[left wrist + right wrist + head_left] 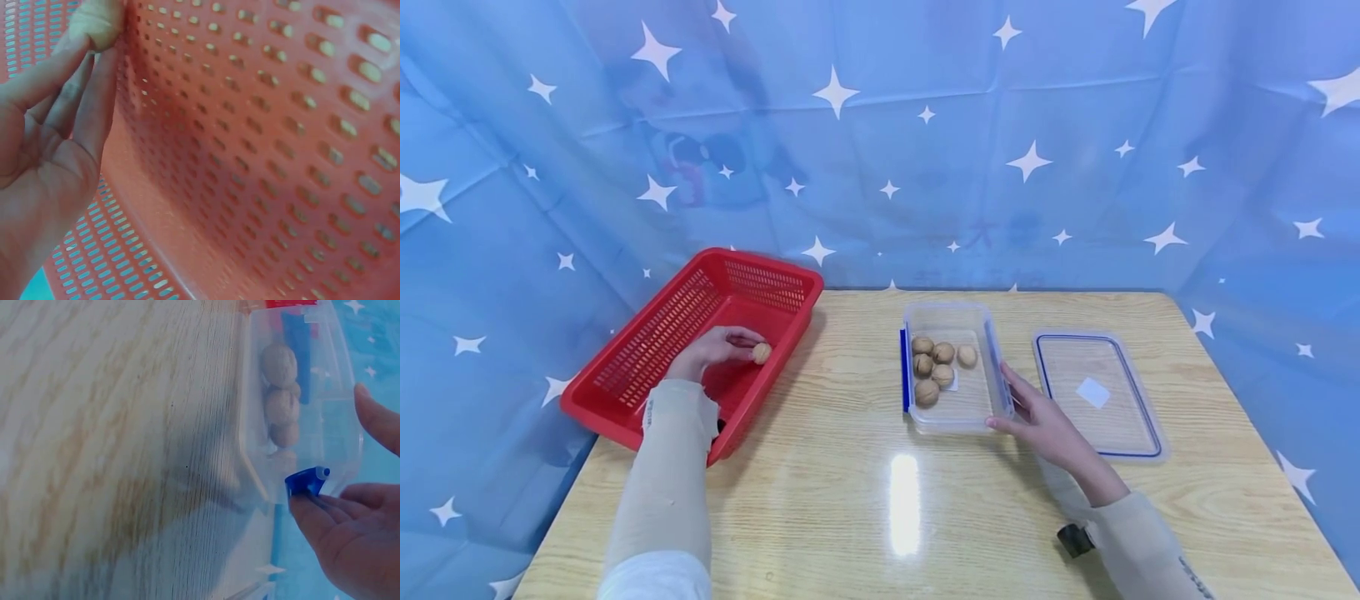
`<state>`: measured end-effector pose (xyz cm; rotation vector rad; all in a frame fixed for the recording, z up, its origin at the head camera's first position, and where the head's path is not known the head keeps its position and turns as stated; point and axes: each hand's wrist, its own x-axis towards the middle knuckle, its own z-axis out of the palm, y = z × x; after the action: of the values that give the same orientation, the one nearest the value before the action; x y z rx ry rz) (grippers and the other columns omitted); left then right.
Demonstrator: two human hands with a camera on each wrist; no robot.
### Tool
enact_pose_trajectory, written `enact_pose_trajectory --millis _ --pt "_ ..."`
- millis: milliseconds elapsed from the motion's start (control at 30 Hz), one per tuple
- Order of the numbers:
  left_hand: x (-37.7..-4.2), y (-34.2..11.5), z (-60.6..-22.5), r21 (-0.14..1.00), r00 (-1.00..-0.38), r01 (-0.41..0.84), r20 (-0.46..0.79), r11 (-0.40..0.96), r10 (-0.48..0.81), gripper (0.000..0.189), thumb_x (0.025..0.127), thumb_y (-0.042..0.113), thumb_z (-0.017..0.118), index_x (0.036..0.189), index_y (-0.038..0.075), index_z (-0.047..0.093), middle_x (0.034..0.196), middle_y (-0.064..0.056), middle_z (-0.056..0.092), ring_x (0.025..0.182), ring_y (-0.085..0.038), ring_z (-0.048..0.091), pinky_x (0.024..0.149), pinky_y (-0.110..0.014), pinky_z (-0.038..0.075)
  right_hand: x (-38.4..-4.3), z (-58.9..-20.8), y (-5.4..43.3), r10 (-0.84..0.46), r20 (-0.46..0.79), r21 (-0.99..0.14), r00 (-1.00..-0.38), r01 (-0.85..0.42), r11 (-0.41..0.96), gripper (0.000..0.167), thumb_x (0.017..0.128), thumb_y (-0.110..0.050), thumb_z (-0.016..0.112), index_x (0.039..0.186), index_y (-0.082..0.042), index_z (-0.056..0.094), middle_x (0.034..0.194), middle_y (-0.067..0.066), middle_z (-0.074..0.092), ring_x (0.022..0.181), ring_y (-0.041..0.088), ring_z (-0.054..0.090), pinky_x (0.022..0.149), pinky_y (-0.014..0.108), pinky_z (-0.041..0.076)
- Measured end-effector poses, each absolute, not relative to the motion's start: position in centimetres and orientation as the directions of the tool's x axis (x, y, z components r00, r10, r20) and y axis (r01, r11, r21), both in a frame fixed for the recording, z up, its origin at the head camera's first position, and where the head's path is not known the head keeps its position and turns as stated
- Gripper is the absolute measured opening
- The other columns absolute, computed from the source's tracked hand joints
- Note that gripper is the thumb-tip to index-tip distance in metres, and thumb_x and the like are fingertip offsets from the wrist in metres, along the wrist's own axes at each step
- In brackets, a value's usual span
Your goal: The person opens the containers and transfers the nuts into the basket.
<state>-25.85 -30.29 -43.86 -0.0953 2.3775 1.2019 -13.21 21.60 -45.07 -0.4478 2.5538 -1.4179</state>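
My left hand [721,348] is inside the red plastic basket [811,302] and pinches a walnut [762,353] between thumb and fingertips. Close up in the left wrist view, the walnut [97,24] is near the slotted basket wall [250,125]. Against the right side of a clear plastic box [957,422] rests my right hand [1045,423], its thumb spread from the fingers. The right wrist view has those fingers touching a blue latch [305,481] of the box. Several walnuts [927,392] lie in the box, mostly towards its left side.
A clear lid [1093,425] with a blue seal lies flat on the wooden table [820,517], right of the box. Behind the table and along both sides hangs a blue curtain [910,225] with white stars. The basket stands at the table's left.
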Motion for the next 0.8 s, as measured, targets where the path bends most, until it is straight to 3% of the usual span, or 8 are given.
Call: enact_pose_trajectory --millis 300,500,567,733,800 --pt "-25.8 -30.5 -42.5 0.770 -0.910 -0.331 -0.413 0.546 0.031 0.061 0.092 0.024 0.070 0.147 0.020 0.046 0.149 -0.014 0.044 0.132 -0.036 0.047 0.104 -0.051 0.051 -13.2 -45.1 21.5 -0.347 -0.018 -0.848 -0.938 -0.169 0.502 0.090 0.093 -0.016 0.069 0.156 0.007 0.010 0.160 0.036 0.011 0.141 0.056 0.029 0.112 0.050 0.030" --pt "-26.6 -29.8 -40.3 0.841 -0.940 -0.292 -0.341 0.455 0.027 0.050 0.099 0.018 0.060 0.147 0.012 0.046 0.151 -0.018 0.044 0.136 -0.038 0.048 0.114 -0.053 0.042 -13.2 -45.1 21.6 -0.346 -0.012 -0.846 -0.938 -0.174 0.504 0.089 0.093 -0.017 0.069 0.156 0.007 0.010 0.160 0.035 0.011 0.141 0.056 0.029 0.112 0.051 0.029" --pt "-26.9 -29.5 -39.5 0.854 -0.949 -0.256 -0.311 0.453 0.049 0.049 0.101 0.016 0.057 0.148 0.010 0.045 0.151 -0.018 0.044 0.135 -0.035 0.050 0.114 -0.049 0.043 -13.2 -45.1 21.6 -0.344 -0.012 -0.845 -0.939 -0.174 0.505 0.089 0.093 -0.017 0.069 0.156 0.007 0.011 0.160 0.035 0.012 0.141 0.056 0.029 0.112 0.051 0.030" --pt "-27.4 -28.8 -37.8 0.867 -0.968 -0.192 -0.244 0.460 0.056 0.048 0.101 0.016 0.058 0.147 0.010 0.046 0.149 -0.015 0.046 0.123 -0.021 0.057 0.099 -0.026 0.054 -13.3 -45.3 21.7 -0.345 -0.006 -0.837 -0.939 -0.184 0.515 0.089 0.093 -0.017 0.069 0.156 0.006 0.011 0.160 0.035 0.013 0.140 0.055 0.031 0.112 0.050 0.032" --pt "-27.5 -28.4 -37.0 0.871 -0.973 -0.172 -0.222 0.461 0.057 0.049 0.101 0.017 0.058 0.148 0.010 0.046 0.149 -0.014 0.047 0.120 -0.017 0.057 0.099 -0.024 0.054 -13.3 -45.4 21.7 -0.348 -0.003 -0.836 -0.938 -0.188 0.516 0.089 0.093 -0.017 0.069 0.156 0.007 0.011 0.160 0.035 0.013 0.140 0.055 0.031 0.111 0.051 0.032"
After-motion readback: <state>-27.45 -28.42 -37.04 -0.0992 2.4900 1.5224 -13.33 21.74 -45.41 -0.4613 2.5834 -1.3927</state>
